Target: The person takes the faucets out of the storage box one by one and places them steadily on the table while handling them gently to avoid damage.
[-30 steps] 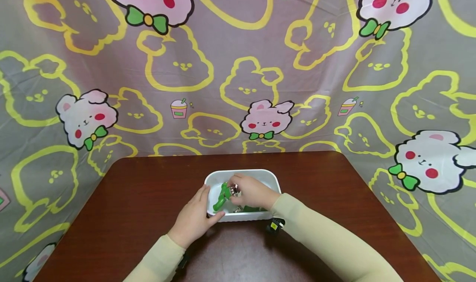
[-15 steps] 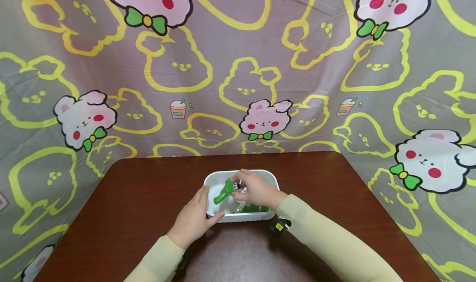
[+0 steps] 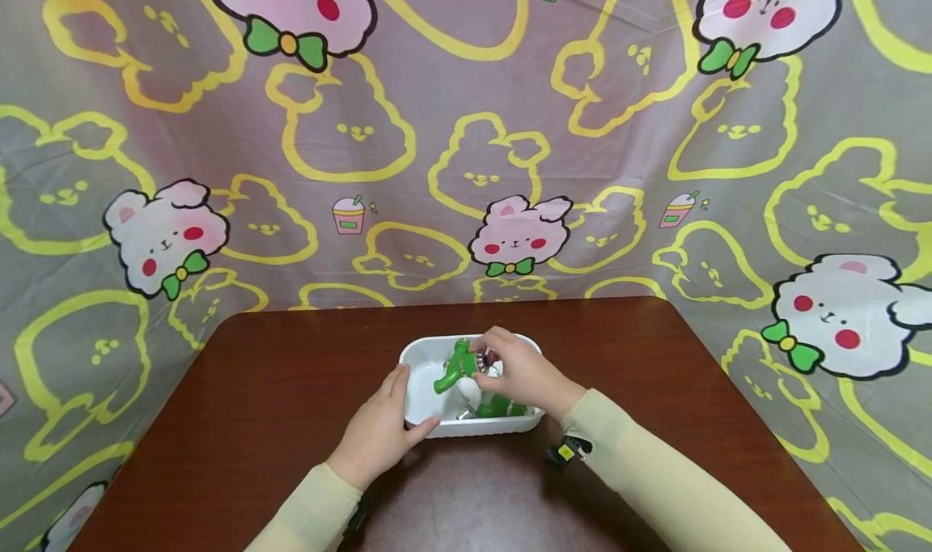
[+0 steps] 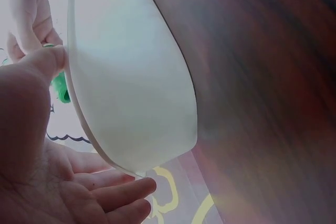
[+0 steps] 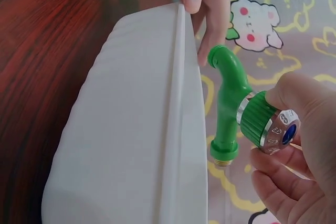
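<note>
My right hand pinches a green tap by its knob, over the white tray. In the right wrist view the tap has a bent spout, a threaded end, and a green-and-silver knob with a blue centre. Across the tray's near left corner spreads my left hand, fingers fairly straight at the left rim and thumb on the near rim. A second green tap lies in the tray's near right part, beside a white rounded thing.
The tray sits on a dark red-brown wooden table. Behind and on both sides hangs a patterned cloth with cartoon rabbits and yellow outlines. A small black device is strapped under my right wrist.
My right hand has moved to the right and slightly away with the tap, which has swung round and risen. More of the second tap and the white rounded thing shows. The left hand stays put.
</note>
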Demonstrator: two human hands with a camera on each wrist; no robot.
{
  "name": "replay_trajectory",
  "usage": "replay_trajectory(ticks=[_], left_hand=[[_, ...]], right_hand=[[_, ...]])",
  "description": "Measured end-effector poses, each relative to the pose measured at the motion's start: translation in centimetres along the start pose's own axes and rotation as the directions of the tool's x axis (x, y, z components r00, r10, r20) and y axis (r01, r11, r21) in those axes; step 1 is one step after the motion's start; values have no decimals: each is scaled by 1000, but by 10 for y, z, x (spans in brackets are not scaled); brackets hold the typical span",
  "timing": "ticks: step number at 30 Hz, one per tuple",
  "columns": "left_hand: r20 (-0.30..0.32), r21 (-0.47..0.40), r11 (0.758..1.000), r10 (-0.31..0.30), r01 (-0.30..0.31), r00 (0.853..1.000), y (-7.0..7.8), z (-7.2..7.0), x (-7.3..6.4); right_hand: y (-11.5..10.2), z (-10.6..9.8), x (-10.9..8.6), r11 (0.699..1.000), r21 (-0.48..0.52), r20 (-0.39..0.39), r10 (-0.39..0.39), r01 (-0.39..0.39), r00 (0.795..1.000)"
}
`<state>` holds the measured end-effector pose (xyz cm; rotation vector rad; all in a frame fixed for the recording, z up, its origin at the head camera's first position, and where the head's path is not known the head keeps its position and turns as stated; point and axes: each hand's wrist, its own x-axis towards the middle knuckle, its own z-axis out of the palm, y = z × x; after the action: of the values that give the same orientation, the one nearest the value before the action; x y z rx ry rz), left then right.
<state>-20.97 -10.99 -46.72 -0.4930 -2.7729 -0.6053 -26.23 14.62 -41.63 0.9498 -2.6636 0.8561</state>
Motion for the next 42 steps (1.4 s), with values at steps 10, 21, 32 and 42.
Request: replay_trajectory(ticks=[10, 21, 32, 42], left_hand=[[23, -6, 1000, -13, 13, 1000, 3, -1, 0], [2, 10, 1000, 9, -9, 1000, -1, -1, -2], [4, 7, 1000, 5, -5, 1000, -1, 2, -2], [16, 21, 1000, 12, -12, 1000, 0, -1, -2]], right_hand=[[14, -16, -22, 998, 54, -89, 38, -33, 995], [23, -28, -42, 998, 35, -198, 55, -49, 979], [42, -42, -52, 992, -9, -275, 119, -126, 954], [60, -49, -55, 974, 12, -379, 213, -225, 901]])
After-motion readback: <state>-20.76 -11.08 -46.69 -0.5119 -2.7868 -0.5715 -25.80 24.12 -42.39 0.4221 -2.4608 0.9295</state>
